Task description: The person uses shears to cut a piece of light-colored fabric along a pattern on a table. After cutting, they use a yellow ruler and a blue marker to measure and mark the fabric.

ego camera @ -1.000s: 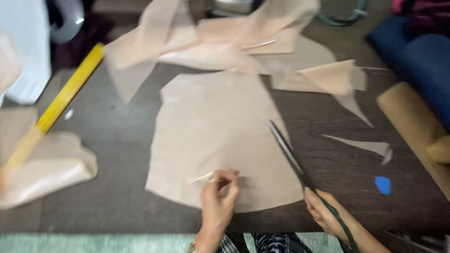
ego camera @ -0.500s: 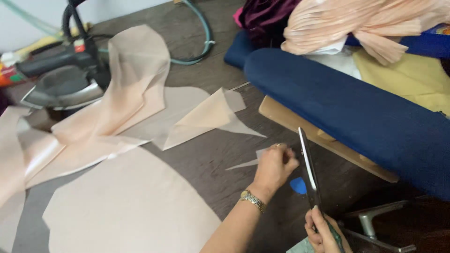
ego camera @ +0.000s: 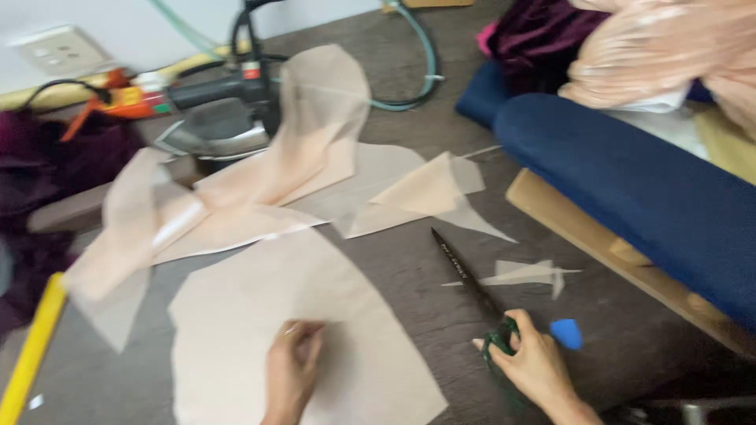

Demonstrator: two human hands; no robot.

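In the head view, the large peach fabric piece (ego camera: 291,330) lies flat on the dark table (ego camera: 417,275), and it is the landmark for all other places here. The left hand (ego camera: 291,370) rests on the lower middle of this piece, fingers bent and pressed down on the cloth, pinning it and not pinching it. To the right of the piece, the right hand (ego camera: 531,366) is closed around the green handles of the scissors (ego camera: 472,287); the dark blades look pressed together and point up and to the left, lying apart from the cloth edge. Beyond the scissors sit a blue chalk (ego camera: 567,334) and a small fabric scrap (ego camera: 526,274). Above the piece lie more peach offcuts (ego camera: 268,189), and behind them an iron (ego camera: 216,126). At its left runs a yellow ruler (ego camera: 31,350). To cut well, I judge the left hand should keep the cloth flat near the blades, because such thin fabric slides easily.
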